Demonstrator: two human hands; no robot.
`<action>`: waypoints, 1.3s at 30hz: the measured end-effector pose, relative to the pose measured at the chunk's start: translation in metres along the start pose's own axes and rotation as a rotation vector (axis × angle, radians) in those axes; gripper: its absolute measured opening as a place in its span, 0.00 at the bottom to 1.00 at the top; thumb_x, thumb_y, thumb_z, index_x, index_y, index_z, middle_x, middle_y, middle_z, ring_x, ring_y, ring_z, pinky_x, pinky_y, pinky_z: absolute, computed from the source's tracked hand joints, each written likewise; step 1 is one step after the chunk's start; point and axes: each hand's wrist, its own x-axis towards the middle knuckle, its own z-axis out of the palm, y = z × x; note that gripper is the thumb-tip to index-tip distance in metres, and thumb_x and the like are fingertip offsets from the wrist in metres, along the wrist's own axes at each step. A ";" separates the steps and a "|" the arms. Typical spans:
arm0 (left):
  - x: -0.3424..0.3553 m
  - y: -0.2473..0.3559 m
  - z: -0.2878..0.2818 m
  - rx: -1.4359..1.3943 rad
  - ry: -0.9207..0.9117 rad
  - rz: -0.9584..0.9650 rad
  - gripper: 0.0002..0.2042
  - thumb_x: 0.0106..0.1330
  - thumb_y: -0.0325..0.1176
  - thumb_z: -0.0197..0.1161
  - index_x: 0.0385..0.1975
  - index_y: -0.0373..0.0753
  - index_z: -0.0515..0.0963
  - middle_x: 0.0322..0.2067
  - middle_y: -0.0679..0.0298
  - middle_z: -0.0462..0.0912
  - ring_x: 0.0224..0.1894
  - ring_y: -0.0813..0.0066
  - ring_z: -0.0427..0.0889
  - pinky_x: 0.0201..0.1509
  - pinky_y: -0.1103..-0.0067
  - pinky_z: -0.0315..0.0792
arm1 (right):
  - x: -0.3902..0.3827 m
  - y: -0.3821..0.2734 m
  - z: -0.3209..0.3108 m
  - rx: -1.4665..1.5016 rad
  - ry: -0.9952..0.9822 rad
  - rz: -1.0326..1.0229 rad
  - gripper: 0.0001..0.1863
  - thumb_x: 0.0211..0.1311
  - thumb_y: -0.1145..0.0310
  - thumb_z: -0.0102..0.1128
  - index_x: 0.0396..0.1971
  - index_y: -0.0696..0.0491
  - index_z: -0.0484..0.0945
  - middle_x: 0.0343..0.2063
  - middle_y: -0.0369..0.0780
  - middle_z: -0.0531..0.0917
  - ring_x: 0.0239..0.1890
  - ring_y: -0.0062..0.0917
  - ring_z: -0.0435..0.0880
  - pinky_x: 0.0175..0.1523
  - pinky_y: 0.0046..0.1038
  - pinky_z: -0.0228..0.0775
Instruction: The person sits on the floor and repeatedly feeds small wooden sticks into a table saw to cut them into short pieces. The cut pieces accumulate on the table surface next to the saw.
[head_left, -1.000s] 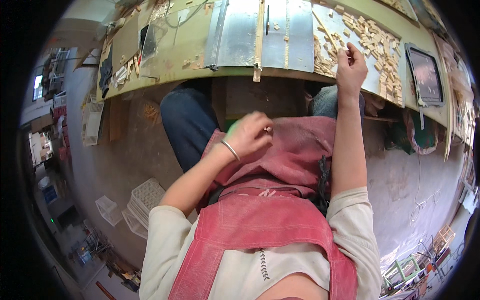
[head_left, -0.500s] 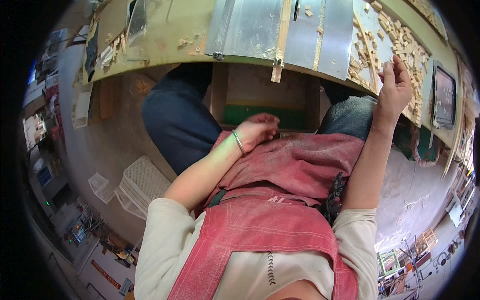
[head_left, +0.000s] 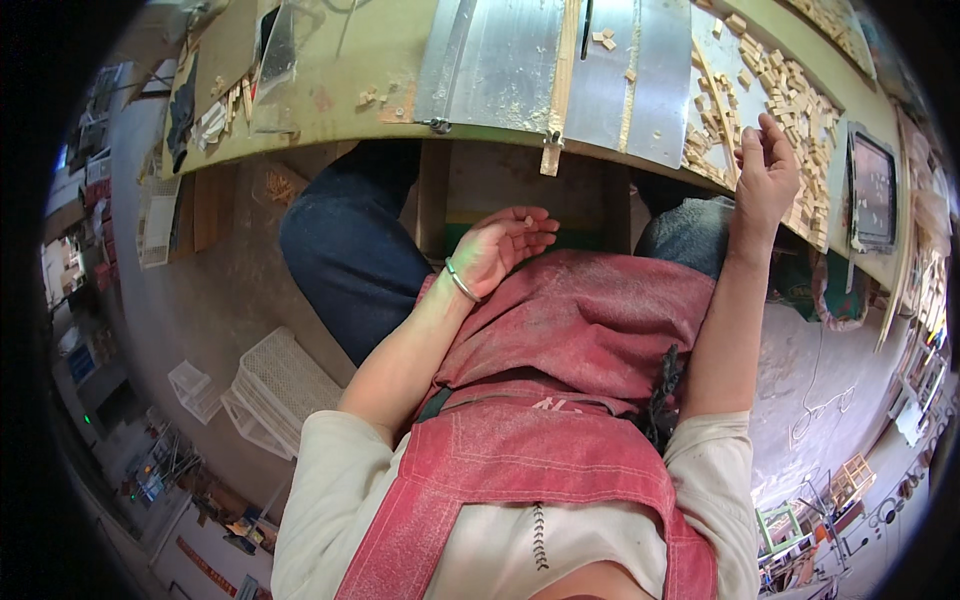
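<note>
My left hand (head_left: 500, 245), a metal bangle at its wrist, is palm up above my red apron (head_left: 570, 315), fingers curled around what looks like a small pale piece (head_left: 529, 222). My right hand (head_left: 765, 175) reaches to the bench's front edge, beside many small wooden blocks (head_left: 775, 80) strewn over a pale board and a long thin strip (head_left: 716, 90); its fingers are bent and apart, with nothing visible between them. The metal plate (head_left: 490, 70) in the middle carries a long wooden batten (head_left: 562, 70) with a clamp (head_left: 553, 139) at its front end.
The green bench top (head_left: 340, 80) has clear sheets and scraps at left. A dark-framed panel (head_left: 872, 185) is at the right. My knees are under the bench. White plastic crates (head_left: 290, 385) stand on the floor at lower left; frames and clutter fill both far sides.
My right hand moved rightward with the shifting view, then slightly back down. My left hand has turned from palm down to palm up and sits slightly higher than half a second ago.
</note>
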 end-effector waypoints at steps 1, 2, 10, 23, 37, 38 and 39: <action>-0.001 0.001 0.001 -0.012 0.007 -0.002 0.16 0.79 0.28 0.56 0.62 0.32 0.79 0.59 0.49 0.87 0.59 0.59 0.86 0.68 0.66 0.77 | 0.000 0.000 0.000 -0.008 0.000 0.006 0.20 0.75 0.73 0.69 0.61 0.65 0.82 0.39 0.36 0.85 0.39 0.15 0.81 0.46 0.19 0.76; -0.003 0.003 0.002 -0.023 0.015 -0.005 0.16 0.79 0.28 0.56 0.62 0.32 0.79 0.59 0.48 0.86 0.60 0.59 0.86 0.69 0.66 0.76 | -0.001 0.001 0.001 -0.017 0.000 0.012 0.20 0.74 0.72 0.69 0.61 0.65 0.82 0.39 0.36 0.85 0.40 0.15 0.81 0.46 0.19 0.76; -0.098 0.075 0.039 -0.481 -0.609 0.351 0.19 0.82 0.43 0.56 0.59 0.35 0.83 0.39 0.56 0.90 0.40 0.66 0.89 0.54 0.68 0.79 | -0.006 0.002 0.009 -0.161 0.030 -0.065 0.20 0.72 0.71 0.69 0.60 0.63 0.84 0.41 0.40 0.84 0.40 0.22 0.81 0.47 0.27 0.78; -0.007 0.013 0.046 1.775 0.093 0.316 0.25 0.74 0.47 0.68 0.65 0.38 0.80 0.61 0.52 0.86 0.62 0.48 0.84 0.69 0.56 0.74 | -0.025 -0.035 -0.010 0.000 -0.093 -0.070 0.11 0.70 0.75 0.67 0.50 0.61 0.87 0.38 0.41 0.85 0.37 0.24 0.83 0.44 0.26 0.76; 0.033 -0.027 -0.004 1.658 0.090 -0.055 0.32 0.81 0.57 0.56 0.68 0.33 0.77 0.66 0.42 0.81 0.69 0.41 0.78 0.75 0.61 0.70 | -0.004 0.033 -0.174 -0.598 0.075 -0.212 0.06 0.65 0.78 0.68 0.41 0.59 0.86 0.32 0.43 0.82 0.31 0.33 0.82 0.37 0.33 0.74; 0.036 -0.027 -0.007 1.660 0.091 -0.057 0.31 0.81 0.56 0.56 0.68 0.34 0.77 0.66 0.42 0.81 0.69 0.41 0.78 0.75 0.61 0.70 | 0.005 0.029 -0.168 -0.614 0.056 -0.251 0.07 0.65 0.78 0.68 0.41 0.59 0.86 0.32 0.44 0.82 0.31 0.34 0.83 0.37 0.34 0.74; 0.038 -0.029 -0.010 1.660 0.090 -0.060 0.31 0.81 0.56 0.56 0.68 0.34 0.77 0.67 0.42 0.80 0.69 0.41 0.78 0.75 0.61 0.70 | 0.013 0.024 -0.163 -0.632 0.036 -0.289 0.07 0.64 0.77 0.68 0.41 0.59 0.86 0.31 0.44 0.82 0.31 0.36 0.83 0.38 0.35 0.74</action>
